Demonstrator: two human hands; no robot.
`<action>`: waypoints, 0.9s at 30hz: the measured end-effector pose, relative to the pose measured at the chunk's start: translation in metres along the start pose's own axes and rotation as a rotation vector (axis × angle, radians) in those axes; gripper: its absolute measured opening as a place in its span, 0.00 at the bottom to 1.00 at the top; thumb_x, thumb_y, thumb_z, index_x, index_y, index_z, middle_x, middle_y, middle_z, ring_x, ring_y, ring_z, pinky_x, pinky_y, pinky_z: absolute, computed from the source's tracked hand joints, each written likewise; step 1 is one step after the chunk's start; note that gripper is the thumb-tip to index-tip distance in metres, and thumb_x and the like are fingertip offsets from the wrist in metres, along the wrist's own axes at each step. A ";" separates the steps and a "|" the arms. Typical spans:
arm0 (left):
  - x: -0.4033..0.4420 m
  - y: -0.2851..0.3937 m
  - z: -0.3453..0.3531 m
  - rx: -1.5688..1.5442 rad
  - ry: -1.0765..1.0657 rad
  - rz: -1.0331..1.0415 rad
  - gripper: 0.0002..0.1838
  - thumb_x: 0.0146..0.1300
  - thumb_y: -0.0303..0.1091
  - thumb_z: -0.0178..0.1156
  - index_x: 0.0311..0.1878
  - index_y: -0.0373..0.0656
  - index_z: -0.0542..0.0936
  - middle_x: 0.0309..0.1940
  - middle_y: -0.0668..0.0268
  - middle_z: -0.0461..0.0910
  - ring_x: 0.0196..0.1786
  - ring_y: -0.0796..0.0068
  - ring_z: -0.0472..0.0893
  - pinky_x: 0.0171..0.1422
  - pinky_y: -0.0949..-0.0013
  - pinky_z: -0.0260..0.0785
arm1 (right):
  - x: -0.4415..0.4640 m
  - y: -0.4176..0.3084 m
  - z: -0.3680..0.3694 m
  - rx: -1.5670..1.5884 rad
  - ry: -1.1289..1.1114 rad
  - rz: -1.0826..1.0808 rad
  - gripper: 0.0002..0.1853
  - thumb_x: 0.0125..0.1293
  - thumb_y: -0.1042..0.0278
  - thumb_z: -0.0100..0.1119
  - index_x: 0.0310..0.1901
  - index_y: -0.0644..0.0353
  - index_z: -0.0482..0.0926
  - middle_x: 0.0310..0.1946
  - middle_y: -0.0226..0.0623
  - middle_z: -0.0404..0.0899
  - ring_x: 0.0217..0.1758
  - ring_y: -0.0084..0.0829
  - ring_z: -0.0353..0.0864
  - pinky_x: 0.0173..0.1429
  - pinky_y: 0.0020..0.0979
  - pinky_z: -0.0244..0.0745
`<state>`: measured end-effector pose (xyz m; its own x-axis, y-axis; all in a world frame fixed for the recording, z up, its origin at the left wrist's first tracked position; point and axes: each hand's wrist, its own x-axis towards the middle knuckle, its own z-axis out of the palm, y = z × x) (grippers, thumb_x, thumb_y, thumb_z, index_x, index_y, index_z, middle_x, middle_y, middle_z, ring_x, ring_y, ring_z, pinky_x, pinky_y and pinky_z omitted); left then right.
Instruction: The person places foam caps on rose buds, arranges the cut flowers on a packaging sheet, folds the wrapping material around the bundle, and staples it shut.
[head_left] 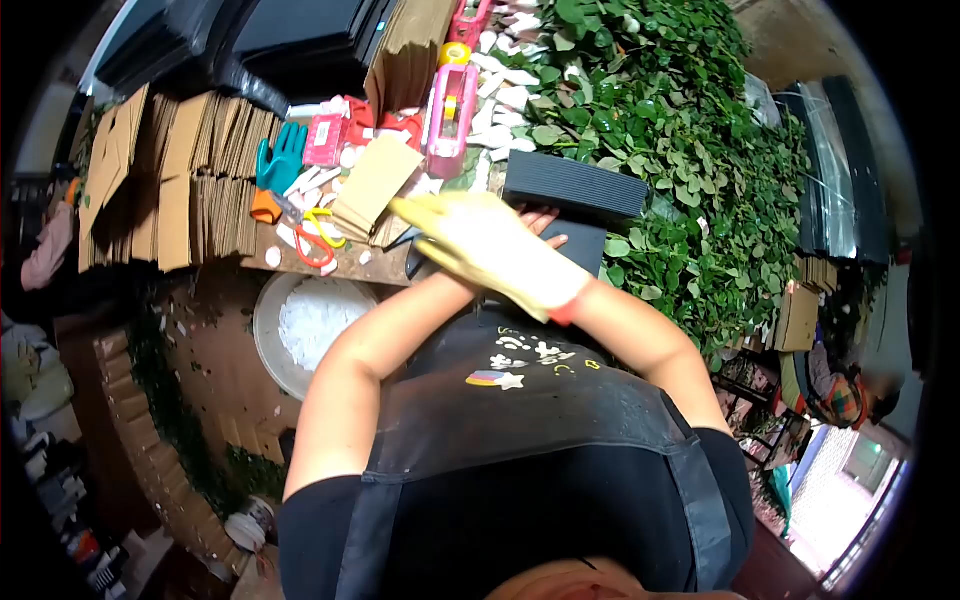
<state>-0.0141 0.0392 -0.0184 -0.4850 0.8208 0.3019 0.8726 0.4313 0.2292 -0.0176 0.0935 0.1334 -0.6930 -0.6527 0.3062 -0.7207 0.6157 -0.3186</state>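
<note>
My forearms cross at the table's front edge. My right hand (500, 245), in a pale yellow glove, reaches left over my left wrist. Its stretched fingers are at the corner of a small stack of brown cardboard pieces (378, 185); I cannot tell whether they touch. My bare left hand (543, 225) is mostly hidden beneath the glove. Its visible fingers are extended on a flat black sheet (583, 243). Just beyond them stands a black ridged block (575, 187). Scissors with red and yellow handles (318, 240) lie left of the cardboard.
Leafy green stems (680, 170) are heaped at the right. A pink tape dispenser (452, 120), a teal glove (285, 158) and folded cardboard stacks (200, 180) are at the back and left. Below the table edge stands a bucket (268, 340) with white scraps. Another person (845, 395) is at far right.
</note>
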 end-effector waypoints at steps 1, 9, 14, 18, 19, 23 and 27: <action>0.001 -0.004 0.008 0.024 0.012 0.026 0.35 0.75 0.51 0.50 0.85 0.59 0.64 0.84 0.46 0.60 0.82 0.46 0.66 0.84 0.40 0.56 | 0.027 0.015 0.033 -0.015 0.027 -0.087 0.26 0.67 0.64 0.62 0.67 0.59 0.78 0.54 0.45 0.83 0.60 0.47 0.84 0.61 0.43 0.81; 0.003 -0.004 0.000 -0.142 -0.093 -0.003 0.35 0.77 0.52 0.52 0.85 0.59 0.64 0.86 0.46 0.55 0.87 0.48 0.58 0.88 0.41 0.48 | 0.083 0.051 0.149 -0.335 -0.064 -0.118 0.11 0.66 0.65 0.60 0.44 0.57 0.88 0.42 0.37 0.88 0.52 0.41 0.86 0.55 0.44 0.80; 0.007 0.001 -0.017 -0.233 -0.176 -0.035 0.33 0.78 0.48 0.52 0.85 0.57 0.64 0.85 0.46 0.57 0.86 0.49 0.59 0.88 0.44 0.49 | 0.072 0.040 0.064 -0.187 -0.188 -0.090 0.13 0.68 0.64 0.59 0.49 0.58 0.85 0.42 0.37 0.87 0.51 0.39 0.87 0.59 0.41 0.82; 0.003 -0.004 0.015 -0.497 -0.146 -0.054 0.39 0.75 0.53 0.59 0.85 0.53 0.61 0.84 0.52 0.60 0.85 0.54 0.61 0.89 0.49 0.49 | -0.018 0.033 -0.057 0.284 -0.044 0.111 0.13 0.73 0.63 0.62 0.54 0.54 0.86 0.42 0.40 0.89 0.48 0.42 0.88 0.52 0.41 0.82; 0.004 -0.006 0.017 -0.491 -0.189 -0.055 0.42 0.74 0.57 0.60 0.85 0.52 0.61 0.84 0.54 0.60 0.85 0.54 0.60 0.90 0.50 0.49 | -0.044 0.034 -0.070 0.364 -0.040 0.181 0.14 0.77 0.63 0.62 0.60 0.53 0.84 0.44 0.37 0.89 0.49 0.38 0.88 0.52 0.35 0.81; 0.015 0.007 -0.058 -0.603 -0.294 -0.324 0.37 0.71 0.63 0.60 0.77 0.53 0.74 0.80 0.59 0.70 0.84 0.54 0.63 0.88 0.48 0.51 | -0.158 0.077 -0.020 1.257 -0.076 1.021 0.19 0.78 0.53 0.66 0.49 0.65 0.85 0.43 0.41 0.88 0.40 0.18 0.82 0.45 0.23 0.79; -0.001 -0.006 -0.015 -0.219 -0.096 -0.040 0.37 0.70 0.58 0.59 0.75 0.44 0.76 0.75 0.52 0.74 0.82 0.52 0.64 0.86 0.41 0.52 | -0.141 0.089 -0.045 0.901 -0.387 1.169 0.23 0.79 0.46 0.65 0.41 0.63 0.86 0.27 0.33 0.87 0.27 0.21 0.82 0.36 0.25 0.79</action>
<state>-0.0192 0.0303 -0.0062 -0.5016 0.8413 0.2013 0.8147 0.3812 0.4371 0.0156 0.2598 0.1020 -0.6968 -0.1662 -0.6978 0.5611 0.4797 -0.6746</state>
